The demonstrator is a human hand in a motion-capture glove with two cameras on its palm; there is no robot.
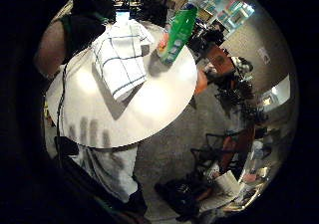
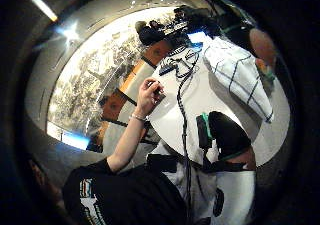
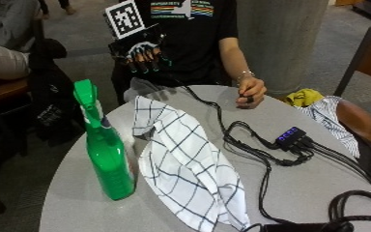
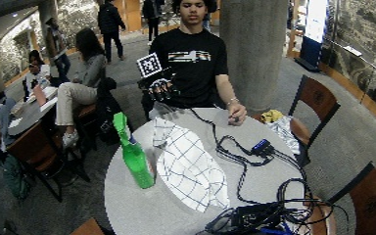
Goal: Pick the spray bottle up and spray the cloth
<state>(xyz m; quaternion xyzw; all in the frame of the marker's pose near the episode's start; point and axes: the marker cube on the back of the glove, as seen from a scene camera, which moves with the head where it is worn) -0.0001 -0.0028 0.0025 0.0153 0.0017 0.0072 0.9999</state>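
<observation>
A: Where's the gloved right hand (image 3: 144,54)?

B: Raised above the near edge of the round grey table (image 3: 314,186), in front of the person's chest. Fingers hang down, relaxed and slightly spread. Holding nothing, touching nothing.

A: Green plastic spray bottle (image 3: 104,147)?

B: Upright on the table, well apart from the gloved hand, out past it and towards the far side from the person. White trigger head on top. Nothing in contact with it.

A: Cloth?

B: White cloth with dark grid lines (image 3: 187,168) lies crumpled on the table just beside the bottle, between bottle and cables. One corner reaches the table edge below the gloved hand.

A: Other hand?

B: Bare left hand (image 3: 250,92) rests on the table edge, fingers curled. Black cables (image 3: 263,154) run across the table past it to a small black hub with blue lights (image 3: 291,137).
</observation>
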